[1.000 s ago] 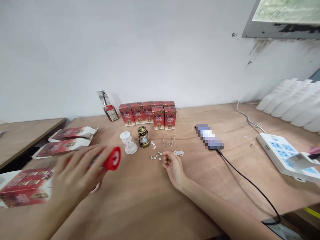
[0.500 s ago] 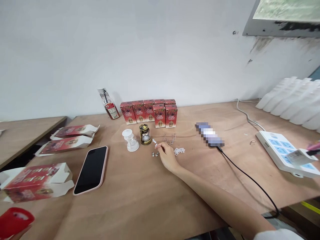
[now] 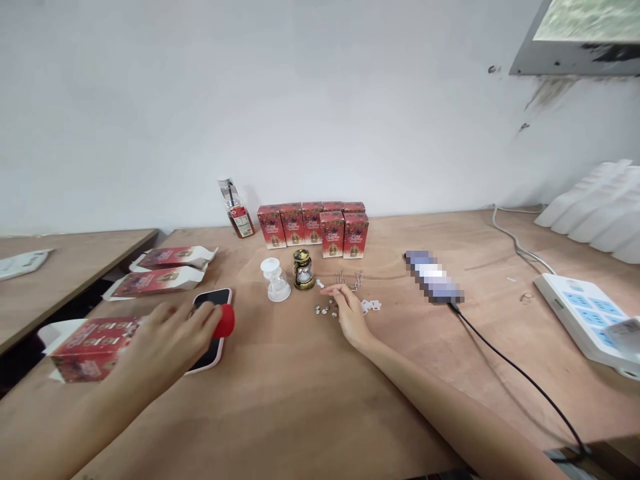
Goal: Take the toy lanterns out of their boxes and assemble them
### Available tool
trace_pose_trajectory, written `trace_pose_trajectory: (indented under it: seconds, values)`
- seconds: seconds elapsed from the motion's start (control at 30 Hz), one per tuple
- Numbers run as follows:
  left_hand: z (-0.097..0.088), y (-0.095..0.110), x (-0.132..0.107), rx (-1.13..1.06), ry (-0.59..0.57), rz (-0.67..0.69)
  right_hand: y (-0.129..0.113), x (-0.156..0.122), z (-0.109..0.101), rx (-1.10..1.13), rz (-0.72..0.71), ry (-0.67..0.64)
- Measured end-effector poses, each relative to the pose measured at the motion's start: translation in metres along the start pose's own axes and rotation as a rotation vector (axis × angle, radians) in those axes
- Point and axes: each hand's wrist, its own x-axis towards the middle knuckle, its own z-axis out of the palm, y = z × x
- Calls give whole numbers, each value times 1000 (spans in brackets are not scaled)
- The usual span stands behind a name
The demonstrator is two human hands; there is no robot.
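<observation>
Two forearms [image 3: 425, 390] outstretched, left hand [image 3: 173, 337] clasping red object [image 3: 226, 321], right hand [image 3: 353, 317] angled leftward, hold unclear

Soft, even brightness washed the white wall [image 3: 320, 120] at twelve o'clock, with a bright window [image 3: 590, 20] at two, faint shadow beside the black charging cable [image 3: 521, 375] at four, coarse pixelation over the smartphone [image 3: 434, 277] near three, and slight blur on the left hand [image 3: 173, 333] at eight.

This is looking like a small workshop: little loose parts [image 3: 325, 311] are lying on a wooden table [image 3: 300, 413], red boxes [image 3: 332, 235] are standing together, and a white wall [image 3: 300, 100] (stained beneath the window [image 3: 585, 21]) is rising behind.
</observation>
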Motion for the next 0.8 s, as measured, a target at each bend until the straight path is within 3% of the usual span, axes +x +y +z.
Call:
trace_pose_trajectory:
  seconds: [0.13,0.3,0.57,0.67,0.8]
  values:
    - [30,7,46,198,-194,137,-3,-1,-1,-112,-7,-112]
    - [54,5,71,86,-225,166,-7,-4,0,-260,-68,-290]
    - [50,2,72,-5,-185,207,-2,-3,-3,-375,-233,-385]
    - [45,4,60,-137,-100,110,3,1,-4,-362,-309,-466]
    - [49,27,45,-255,51,-269,8,2,-3,-358,-337,-465]
